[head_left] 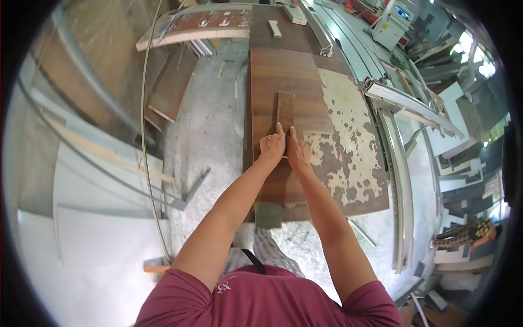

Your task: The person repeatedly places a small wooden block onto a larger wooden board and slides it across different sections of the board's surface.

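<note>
Both my hands are at the near end of a narrow brown wooden strip (286, 107), which lies lengthwise on a larger brown board (267, 71). My left hand (272, 144) is on the strip's left edge, index finger pointing forward along it. On the right edge lies my right hand (298, 148), its index finger also pointing forward. The fingers of each hand look folded around the strip's sides, and their undersides are hidden. Under the board is a worktable top (354, 147) with a worn, patchy pale surface. A dark green piece (268, 216) sticks out at the near edge.
A metal rail (395, 180) runs along the table's right side. Hardware lies on a panel (234, 20) at the far left. A small pale block (274, 29) sits at the far end. A cable (144, 120) hangs at left. Another person (468, 234) stands far right.
</note>
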Demonstrator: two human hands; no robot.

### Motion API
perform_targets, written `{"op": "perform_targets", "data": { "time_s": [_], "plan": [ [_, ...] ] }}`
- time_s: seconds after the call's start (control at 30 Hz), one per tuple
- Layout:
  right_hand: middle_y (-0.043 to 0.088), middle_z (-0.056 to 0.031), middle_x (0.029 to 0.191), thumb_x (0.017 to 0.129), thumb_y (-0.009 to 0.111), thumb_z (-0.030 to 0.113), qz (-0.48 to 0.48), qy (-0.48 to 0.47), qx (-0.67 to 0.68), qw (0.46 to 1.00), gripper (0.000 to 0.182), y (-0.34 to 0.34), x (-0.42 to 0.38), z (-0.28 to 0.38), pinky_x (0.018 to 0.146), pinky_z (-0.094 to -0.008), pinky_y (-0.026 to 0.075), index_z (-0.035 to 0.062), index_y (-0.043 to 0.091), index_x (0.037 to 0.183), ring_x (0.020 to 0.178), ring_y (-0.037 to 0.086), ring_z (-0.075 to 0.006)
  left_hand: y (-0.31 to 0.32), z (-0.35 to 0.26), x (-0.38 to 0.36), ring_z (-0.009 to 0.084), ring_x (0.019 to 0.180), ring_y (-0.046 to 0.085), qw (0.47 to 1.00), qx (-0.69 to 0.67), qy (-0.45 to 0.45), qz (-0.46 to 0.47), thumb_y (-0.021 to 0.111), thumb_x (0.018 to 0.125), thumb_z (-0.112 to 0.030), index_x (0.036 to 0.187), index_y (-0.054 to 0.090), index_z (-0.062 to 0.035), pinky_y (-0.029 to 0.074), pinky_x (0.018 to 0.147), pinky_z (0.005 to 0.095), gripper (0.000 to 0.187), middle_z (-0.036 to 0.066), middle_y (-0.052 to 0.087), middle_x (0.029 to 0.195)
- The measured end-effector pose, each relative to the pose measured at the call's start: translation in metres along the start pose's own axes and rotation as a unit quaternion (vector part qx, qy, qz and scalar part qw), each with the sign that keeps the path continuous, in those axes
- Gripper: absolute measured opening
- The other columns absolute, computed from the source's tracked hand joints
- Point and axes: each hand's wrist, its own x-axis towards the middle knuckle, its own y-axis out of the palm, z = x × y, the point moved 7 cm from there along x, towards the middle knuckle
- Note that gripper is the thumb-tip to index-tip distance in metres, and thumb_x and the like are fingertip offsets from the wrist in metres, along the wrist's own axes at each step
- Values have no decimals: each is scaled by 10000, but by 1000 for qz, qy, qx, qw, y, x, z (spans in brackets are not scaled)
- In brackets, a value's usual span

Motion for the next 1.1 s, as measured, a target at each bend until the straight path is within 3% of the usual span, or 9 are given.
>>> {"op": "perform_targets", "data": {
  "time_s": [0.2, 0.27, 0.37, 0.43, 0.73, 0.8, 0.93, 1.0, 1.1],
  "plan": [
    [624, -165, 792, 852, 396, 199, -7, -14, 60, 998, 490, 5, -119, -15, 598, -407, 468, 213, 246, 1318, 726, 612, -326, -3, -15, -124, 253, 630, 631, 998, 20, 43, -49, 393, 874, -268, 1264, 322, -4, 501, 539, 368, 477, 141, 630, 691],
    [623, -168, 779, 855, 387, 203, -4, -10, 61, 998, 480, -1, -153, -13, 590, -409, 466, 211, 254, 1316, 715, 612, -329, -7, -20, -159, 189, 632, 632, 997, 52, 59, -2, 450, 769, -112, 1282, 250, 68, 491, 525, 311, 579, 100, 640, 709],
    [622, -171, 756, 861, 373, 216, 14, 10, 64, 998, 461, 1, -186, -7, 576, -407, 464, 211, 269, 1310, 700, 612, -332, -1, -14, -191, 243, 575, 625, 999, 26, 41, -13, 384, 880, -271, 1278, 296, -1, 496, 510, 349, 488, 129, 625, 646],
    [622, -171, 746, 864, 368, 226, 24, 24, 62, 997, 453, 4, -198, -6, 571, -404, 464, 213, 277, 1307, 697, 613, -332, -5, -8, -203, 243, 577, 625, 999, 23, 47, -15, 382, 881, -275, 1282, 286, -1, 496, 507, 351, 495, 129, 624, 644],
    [625, -167, 771, 867, 367, 247, 23, 21, 50, 998, 442, -1, -183, 12, 604, -392, 469, 222, 297, 1303, 717, 619, -308, -11, 9, -193, 270, 586, 622, 1000, 12, 18, -18, 383, 880, -285, 1286, 273, -7, 499, 511, 371, 505, 132, 623, 654],
    [622, -175, 787, 895, 314, 323, 5, 8, 81, 997, 387, 4, -169, 14, 626, -424, 461, 260, 343, 1276, 742, 606, -347, -16, 13, -182, 273, 583, 621, 1000, 11, 11, -20, 385, 879, -286, 1285, 274, -7, 499, 507, 376, 505, 133, 623, 659],
    [624, -168, 771, 896, 314, 330, -11, 0, 86, 996, 382, 7, -135, 18, 618, -421, 465, 265, 354, 1270, 729, 608, -341, -15, 17, -149, 227, 608, 631, 999, 33, 18, -4, 388, 854, -205, 1302, 238, 21, 493, 497, 336, 523, 123, 635, 695],
    [633, -140, 780, 863, 397, 254, 16, 5, 35, 999, 449, 10, -116, 21, 619, -369, 479, 241, 300, 1301, 723, 625, -286, -16, 21, -131, 281, 572, 618, 999, 20, 3, -31, 409, 869, -275, 1278, 286, -12, 499, 499, 377, 502, 137, 618, 640],
    [636, -134, 785, 861, 403, 247, 7, -10, 25, 1000, 452, 6, -86, 26, 617, -365, 483, 226, 301, 1301, 723, 627, -282, -19, 24, -101, 285, 578, 619, 999, 27, -10, -34, 414, 866, -275, 1276, 288, -14, 501, 509, 381, 503, 142, 618, 642]
  ]
}}
